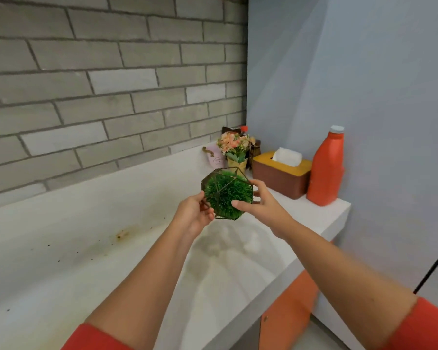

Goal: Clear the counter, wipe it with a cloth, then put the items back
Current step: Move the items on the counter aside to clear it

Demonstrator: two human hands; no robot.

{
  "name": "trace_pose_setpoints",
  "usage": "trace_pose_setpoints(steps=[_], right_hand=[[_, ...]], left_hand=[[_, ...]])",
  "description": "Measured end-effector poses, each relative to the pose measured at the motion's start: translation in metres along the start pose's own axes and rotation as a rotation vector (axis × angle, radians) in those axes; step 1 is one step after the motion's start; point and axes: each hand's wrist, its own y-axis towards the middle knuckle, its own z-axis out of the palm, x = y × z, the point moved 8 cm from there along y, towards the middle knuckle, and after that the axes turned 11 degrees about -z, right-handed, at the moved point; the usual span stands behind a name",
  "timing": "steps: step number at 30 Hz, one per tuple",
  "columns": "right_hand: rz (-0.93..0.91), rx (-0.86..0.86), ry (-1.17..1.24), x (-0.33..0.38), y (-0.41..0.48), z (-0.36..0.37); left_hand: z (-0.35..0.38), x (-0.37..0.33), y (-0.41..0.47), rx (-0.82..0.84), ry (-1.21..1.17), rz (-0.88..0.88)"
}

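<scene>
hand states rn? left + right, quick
Left hand: grips the geometric glass terrarium at its left edge.
Right hand: holds the same terrarium's right side, thumb on the front.

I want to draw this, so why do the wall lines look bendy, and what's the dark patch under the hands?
Head view: the wide-angle lens slightly bows the brick wall lines; same view: the patch is a soft shadow on the counter beneath the left hand and right hand holding the green plant ball; the far flowers look blurry.
</scene>
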Motion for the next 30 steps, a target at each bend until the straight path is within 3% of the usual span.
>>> trace_pose_setpoints(steps=[11, 16, 21, 30], right_hand=[[0.168, -0.121, -0.239, -0.040, 0.064, -0.060], [0.274, -0.072, -0.346, -0.060, 0.098, -0.082], [0.344, 0.009, -0.373, -0.077, 0.132, -0.096], [0.415, 0.088, -0.285, -0.100, 0.169, -0.108]], left_hand=[[0.061, 0.005, 0.090, 0.096, -0.015, -0.195], [0.083, 0.014, 0.115, 0.126, -0.041, -0.262], [0.104, 0.008, 0.132, 0.116, -0.120, -0.228], [0.121, -0.005, 0.174, 0.024, -0.058, -0.125]])
